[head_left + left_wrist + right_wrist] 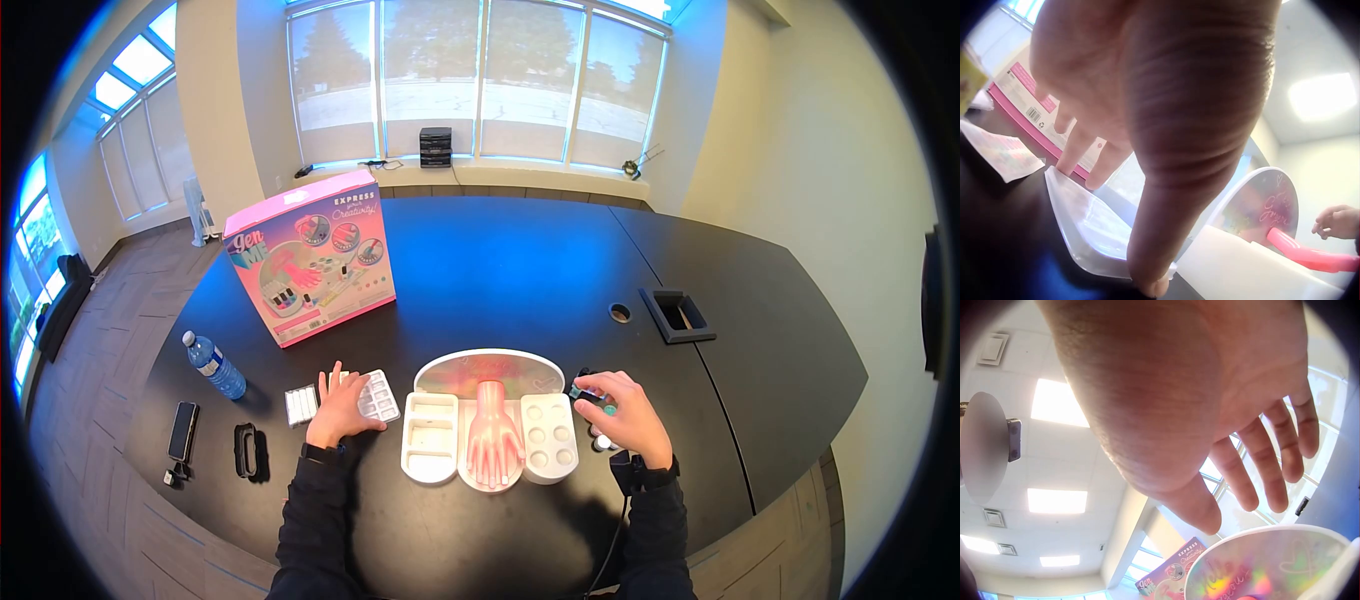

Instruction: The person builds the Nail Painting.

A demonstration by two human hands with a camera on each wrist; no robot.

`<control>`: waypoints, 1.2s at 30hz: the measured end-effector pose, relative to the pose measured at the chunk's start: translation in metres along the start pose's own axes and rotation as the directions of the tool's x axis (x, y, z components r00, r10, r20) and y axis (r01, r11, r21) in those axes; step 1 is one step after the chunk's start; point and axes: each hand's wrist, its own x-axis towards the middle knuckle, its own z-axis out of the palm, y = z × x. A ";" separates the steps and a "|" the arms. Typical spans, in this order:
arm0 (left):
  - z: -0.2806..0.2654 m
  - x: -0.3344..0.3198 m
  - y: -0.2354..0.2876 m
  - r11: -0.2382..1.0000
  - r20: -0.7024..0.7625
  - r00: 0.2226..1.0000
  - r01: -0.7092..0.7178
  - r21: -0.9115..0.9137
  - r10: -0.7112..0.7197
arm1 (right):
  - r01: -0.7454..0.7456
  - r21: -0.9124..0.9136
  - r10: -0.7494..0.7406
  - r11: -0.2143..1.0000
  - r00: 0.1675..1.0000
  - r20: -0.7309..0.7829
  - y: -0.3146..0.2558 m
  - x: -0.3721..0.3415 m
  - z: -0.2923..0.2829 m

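My left hand point(343, 408) spreads its fingers over a clear plastic tray point(381, 396) with small compartments. In the left wrist view, the thumb point(1147, 275) touches one edge of the tray point(1094, 225) and fingertips are at its far edge. My right hand point(628, 415) hovers over small bottles point(602, 441), its fingers loosely bent; the right wrist view shows nothing in it. Between the hands stands a white nail-salon stand point(430, 470) with a shiny backboard point(455, 372). A pink model hand point(492, 435) lies palm down in its middle.
A pink toy box point(315, 265) stands behind the left hand. Left of that hand lie a small white sheet point(300, 406), a water bottle point(215, 366), a phone point(183, 432) and a black strap point(247, 452). A square table opening point(680, 315) is at the right.
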 end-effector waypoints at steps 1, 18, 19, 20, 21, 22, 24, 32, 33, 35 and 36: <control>-0.003 0.000 0.001 1.000 0.007 1.000 -0.002 -0.029 0.002 | -0.012 0.002 0.012 1.000 1.000 0.007 -0.001 0.000 0.000; -0.088 -0.016 0.080 0.923 -0.428 0.901 -0.219 -0.316 0.067 | 0.049 0.034 -0.048 0.998 0.999 -0.020 0.008 -0.011 0.020; -0.090 -0.017 0.085 0.917 -0.459 0.885 -0.246 -0.313 0.081 | 0.067 0.033 -0.066 0.997 0.997 -0.030 0.009 -0.013 0.022; -0.090 -0.018 0.087 0.917 -0.458 0.885 -0.246 -0.314 0.081 | 0.066 0.033 -0.065 0.997 0.997 -0.029 0.009 -0.014 0.025; -0.089 -0.018 0.089 0.892 -0.461 0.880 -0.296 -0.342 0.115 | 0.103 0.023 -0.102 0.994 0.994 -0.037 0.010 -0.016 0.027; -0.089 -0.018 0.091 0.864 -0.465 0.873 -0.344 -0.368 0.149 | 0.140 0.014 -0.139 0.990 0.989 -0.046 0.010 -0.017 0.029; -0.082 -0.018 0.097 0.847 -0.473 0.866 -0.369 -0.382 0.163 | 0.126 0.036 -0.124 0.991 0.991 -0.049 0.008 -0.022 0.032; -0.048 -0.009 0.106 0.799 -0.531 0.805 -0.491 -0.346 0.265 | 0.085 0.114 -0.077 0.990 0.994 -0.077 0.005 -0.039 0.045; -0.044 -0.007 0.106 0.799 -0.528 0.805 -0.494 -0.343 0.271 | 0.108 0.129 -0.097 0.986 0.991 -0.089 0.006 -0.039 0.047; -0.039 -0.006 0.105 0.782 -0.520 0.805 -0.509 -0.359 0.285 | 0.127 0.143 -0.113 0.982 0.988 -0.101 0.007 -0.041 0.046; -0.038 -0.006 0.105 0.766 -0.515 0.804 -0.522 -0.374 0.297 | 0.114 0.137 -0.102 0.984 0.990 -0.095 0.006 -0.042 0.045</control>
